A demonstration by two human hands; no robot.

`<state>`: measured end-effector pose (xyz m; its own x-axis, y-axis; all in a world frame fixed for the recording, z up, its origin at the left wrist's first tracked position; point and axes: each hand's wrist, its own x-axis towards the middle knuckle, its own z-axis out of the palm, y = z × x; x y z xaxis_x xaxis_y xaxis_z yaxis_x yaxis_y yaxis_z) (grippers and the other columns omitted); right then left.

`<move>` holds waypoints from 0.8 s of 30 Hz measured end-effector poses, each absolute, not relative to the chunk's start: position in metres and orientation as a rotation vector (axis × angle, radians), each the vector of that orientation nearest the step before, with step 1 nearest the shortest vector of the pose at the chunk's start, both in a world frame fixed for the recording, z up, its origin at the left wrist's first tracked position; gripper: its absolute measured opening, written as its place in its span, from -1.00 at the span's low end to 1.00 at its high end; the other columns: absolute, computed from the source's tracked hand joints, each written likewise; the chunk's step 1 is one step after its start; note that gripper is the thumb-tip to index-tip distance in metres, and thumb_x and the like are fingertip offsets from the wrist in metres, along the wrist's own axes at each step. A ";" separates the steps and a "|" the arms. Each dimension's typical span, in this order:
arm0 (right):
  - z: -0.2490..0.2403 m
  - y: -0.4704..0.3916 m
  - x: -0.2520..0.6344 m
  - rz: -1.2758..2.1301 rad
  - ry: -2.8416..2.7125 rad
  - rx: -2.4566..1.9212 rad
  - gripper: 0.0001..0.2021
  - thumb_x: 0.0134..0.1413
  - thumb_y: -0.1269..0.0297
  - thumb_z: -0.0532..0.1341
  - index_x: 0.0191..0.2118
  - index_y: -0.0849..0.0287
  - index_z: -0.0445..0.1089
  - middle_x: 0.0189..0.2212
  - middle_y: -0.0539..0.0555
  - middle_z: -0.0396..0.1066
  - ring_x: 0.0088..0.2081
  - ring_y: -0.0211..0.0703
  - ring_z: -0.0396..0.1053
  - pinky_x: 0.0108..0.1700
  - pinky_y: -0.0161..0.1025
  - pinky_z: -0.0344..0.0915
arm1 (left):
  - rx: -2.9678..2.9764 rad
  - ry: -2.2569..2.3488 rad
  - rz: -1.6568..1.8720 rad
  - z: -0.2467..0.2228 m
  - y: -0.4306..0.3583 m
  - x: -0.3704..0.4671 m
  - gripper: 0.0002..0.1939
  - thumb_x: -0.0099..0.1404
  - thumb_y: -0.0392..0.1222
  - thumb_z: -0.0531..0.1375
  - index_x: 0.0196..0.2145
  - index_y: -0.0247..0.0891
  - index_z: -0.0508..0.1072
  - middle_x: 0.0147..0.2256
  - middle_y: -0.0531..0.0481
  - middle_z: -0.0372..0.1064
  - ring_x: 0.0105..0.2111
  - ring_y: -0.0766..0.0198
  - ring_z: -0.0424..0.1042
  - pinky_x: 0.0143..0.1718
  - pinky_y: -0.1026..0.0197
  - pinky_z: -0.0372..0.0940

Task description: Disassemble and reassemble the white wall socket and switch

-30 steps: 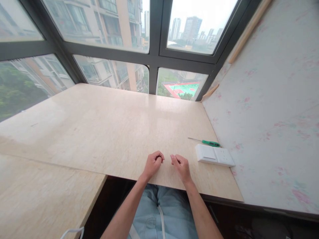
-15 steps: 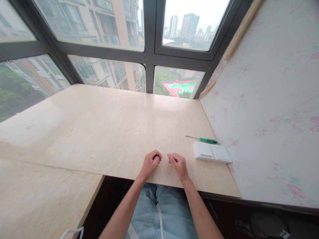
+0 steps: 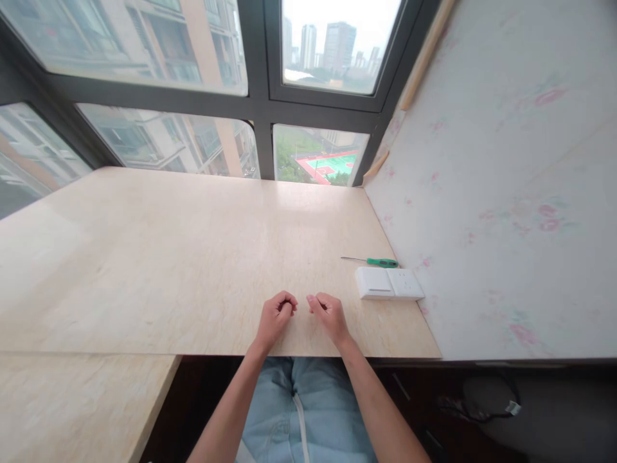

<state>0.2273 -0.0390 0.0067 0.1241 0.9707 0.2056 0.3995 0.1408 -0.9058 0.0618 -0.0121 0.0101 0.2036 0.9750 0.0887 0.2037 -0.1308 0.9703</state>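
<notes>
My left hand (image 3: 276, 316) rests near the front edge of the pale stone counter (image 3: 183, 257), its fingers curled into a loose fist with nothing visible inside. Close to its right, a small gap apart, my right hand (image 3: 330, 315) is also curled closed, the thumb on top, and no object shows in it. Right of my hands lies a white switch and socket unit (image 3: 389, 283) against the wall. Just behind that unit is a screwdriver (image 3: 382, 262) with a green handle, its thin shaft pointing left.
Dark window frames (image 3: 263, 148) border the counter's far side. A wall with floral paper (image 3: 482, 193) rises on the right. A second counter section (image 3: 81, 399) is at the lower left. Below the right edge, a dark space holds a cable (image 3: 486, 418).
The view has turned a little to the right, so the counter, unit and screwdriver appear further left. Both hands keep their closed pose and place on the counter.
</notes>
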 end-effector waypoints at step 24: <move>0.019 -0.055 0.241 0.653 -1.454 -1.468 -0.52 0.34 0.07 0.02 -0.62 0.10 0.16 -0.66 -0.02 0.28 -0.56 -0.25 0.28 -0.46 -0.29 0.23 | 1.545 1.175 1.013 0.008 -0.010 0.060 -0.82 0.12 -0.24 0.04 -0.46 -0.22 0.44 -0.55 0.07 0.40 -0.51 0.28 0.38 -0.43 0.27 0.27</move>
<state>0.2412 -0.0554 0.0186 0.1553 0.9592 0.2361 0.4603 0.1412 -0.8765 0.0600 -0.0098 0.0082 0.2068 0.9752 0.0786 0.2213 -0.1248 0.9672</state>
